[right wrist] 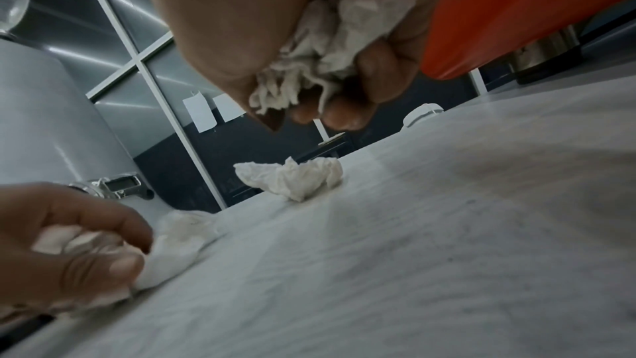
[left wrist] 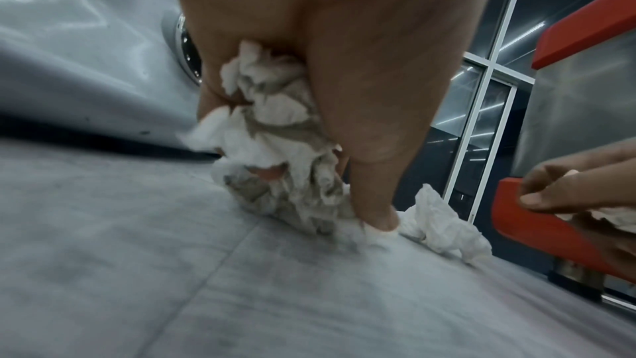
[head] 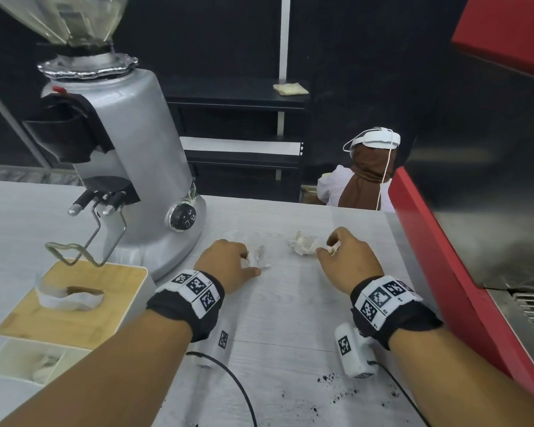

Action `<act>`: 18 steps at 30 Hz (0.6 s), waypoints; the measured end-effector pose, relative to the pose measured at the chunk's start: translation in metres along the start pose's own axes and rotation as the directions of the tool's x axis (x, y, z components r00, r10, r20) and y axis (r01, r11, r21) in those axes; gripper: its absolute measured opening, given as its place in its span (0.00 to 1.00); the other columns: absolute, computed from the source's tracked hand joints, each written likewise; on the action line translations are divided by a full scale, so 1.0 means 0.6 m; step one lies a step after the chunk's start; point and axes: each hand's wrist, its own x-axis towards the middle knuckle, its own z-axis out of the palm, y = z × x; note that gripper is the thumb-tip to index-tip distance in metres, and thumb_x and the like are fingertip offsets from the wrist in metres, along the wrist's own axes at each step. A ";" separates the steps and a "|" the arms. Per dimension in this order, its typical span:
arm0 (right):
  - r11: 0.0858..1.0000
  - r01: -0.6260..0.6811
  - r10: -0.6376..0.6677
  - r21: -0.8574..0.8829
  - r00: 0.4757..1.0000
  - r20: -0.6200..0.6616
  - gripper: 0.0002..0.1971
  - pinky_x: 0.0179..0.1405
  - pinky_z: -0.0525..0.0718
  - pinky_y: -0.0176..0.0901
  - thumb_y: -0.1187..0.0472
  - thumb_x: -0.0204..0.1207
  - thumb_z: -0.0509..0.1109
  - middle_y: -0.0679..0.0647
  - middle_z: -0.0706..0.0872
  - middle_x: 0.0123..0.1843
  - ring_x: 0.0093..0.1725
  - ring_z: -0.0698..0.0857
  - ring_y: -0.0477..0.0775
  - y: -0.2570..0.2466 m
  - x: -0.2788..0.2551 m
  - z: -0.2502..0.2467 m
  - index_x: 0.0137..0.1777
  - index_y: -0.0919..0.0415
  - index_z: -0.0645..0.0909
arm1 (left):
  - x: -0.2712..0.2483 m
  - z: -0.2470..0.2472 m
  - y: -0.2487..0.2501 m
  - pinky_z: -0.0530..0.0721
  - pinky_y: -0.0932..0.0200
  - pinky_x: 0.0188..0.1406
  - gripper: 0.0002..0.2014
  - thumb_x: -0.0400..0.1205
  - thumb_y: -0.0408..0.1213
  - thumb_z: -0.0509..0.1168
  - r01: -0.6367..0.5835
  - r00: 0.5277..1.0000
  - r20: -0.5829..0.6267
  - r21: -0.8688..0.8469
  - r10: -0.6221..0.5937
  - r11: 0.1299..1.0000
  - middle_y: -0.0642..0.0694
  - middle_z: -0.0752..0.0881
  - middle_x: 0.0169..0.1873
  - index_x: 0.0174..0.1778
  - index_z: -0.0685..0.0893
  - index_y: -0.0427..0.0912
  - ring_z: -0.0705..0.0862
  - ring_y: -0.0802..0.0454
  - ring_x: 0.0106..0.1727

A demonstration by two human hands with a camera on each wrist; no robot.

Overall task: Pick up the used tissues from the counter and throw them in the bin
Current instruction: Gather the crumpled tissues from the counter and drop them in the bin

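Gathering stage, I'd say: left hand (head: 228, 260) fingers hold one tissue (left wrist: 275, 143), right hand (head: 349, 257) clutches another wad (right wrist: 330, 45), a third crumpled tissue (head: 301, 243) sits between them on the surface (head: 290, 318); binning's left.

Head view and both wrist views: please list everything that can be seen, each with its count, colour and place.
crumpled tissue: one loose, white, on the counter between the hands
tissue in left hand: one, white with grey stains, touching the counter
tissue in right hand: one, off-white, lifted off the counter
counter: one, pale grey wood grain
coffee grinder: one, silver, rear left of the counter
wooden-topped box: one, bamboo and white, front left
espresso machine: one, red and steel, right
dark specks: scattered, black, front of the counter
other person: one, beyond the counter
left hand: grips its tissue
right hand: grips its tissue
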 end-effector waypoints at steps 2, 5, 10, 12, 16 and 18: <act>0.998 0.032 -0.031 -0.050 0.999 0.019 0.14 0.40 0.83 0.47 0.56 0.81 0.67 0.54 0.86 0.48 0.41 0.85 0.54 -0.004 0.005 0.004 0.65 0.51 0.71 | 0.001 0.010 -0.005 0.77 0.57 0.42 0.15 0.71 0.55 0.72 0.013 1.000 -0.015 -0.031 -0.013 0.999 0.47 0.77 0.45 0.45 0.85 0.50 0.82 0.46 0.45; 0.983 0.114 -0.106 -0.144 0.992 0.067 0.31 0.42 0.87 0.49 0.64 0.80 0.67 0.55 0.71 0.75 0.42 0.86 0.56 -0.008 0.019 0.018 0.80 0.46 0.61 | -0.001 0.019 -0.013 0.79 0.58 0.44 0.10 0.72 0.50 0.71 0.024 0.998 -0.048 -0.099 -0.029 0.995 0.47 0.74 0.48 0.43 0.84 0.49 0.81 0.48 0.42; 0.953 0.220 -0.151 -0.209 0.942 0.301 0.36 0.58 0.86 0.50 0.64 0.83 0.63 0.49 0.50 0.88 0.62 0.85 0.61 -0.013 0.033 0.045 0.86 0.41 0.53 | -0.011 0.018 -0.018 0.75 0.60 0.32 0.09 0.72 0.46 0.68 0.024 0.992 -0.114 -0.189 -0.046 0.982 0.49 0.84 0.34 0.30 0.75 0.52 0.81 0.49 0.36; 0.935 0.252 -0.140 -0.248 0.908 0.394 0.33 0.60 0.82 0.47 0.61 0.85 0.60 0.52 0.60 0.83 0.65 0.82 0.59 -0.013 0.033 0.052 0.87 0.44 0.53 | -0.018 0.014 -0.017 0.70 0.61 0.27 0.09 0.71 0.45 0.69 0.013 0.985 -0.160 -0.257 -0.055 0.966 0.51 0.82 0.31 0.31 0.76 0.50 0.79 0.53 0.31; 0.914 0.247 -0.119 -0.322 0.922 0.368 0.10 0.44 0.77 0.44 0.53 0.83 0.64 0.50 0.75 0.53 0.53 0.83 0.58 -0.016 0.028 0.060 0.61 0.55 0.77 | -0.037 0.002 -0.015 0.71 0.61 0.27 0.09 0.70 0.36 0.69 -0.053 0.978 -0.208 -0.381 -0.029 0.923 0.51 0.82 0.31 0.42 0.77 0.50 0.78 0.52 0.31; 0.924 0.220 -0.100 -0.313 0.929 0.357 0.10 0.40 0.76 0.44 0.49 0.81 0.66 0.49 0.78 0.44 0.48 0.83 0.56 -0.017 0.021 0.063 0.46 0.55 0.75 | -0.045 -0.006 -0.013 0.75 0.65 0.35 0.14 0.70 0.32 0.69 -0.115 0.972 -0.234 -0.402 0.020 0.908 0.50 0.84 0.39 0.49 0.82 0.49 0.81 0.51 0.40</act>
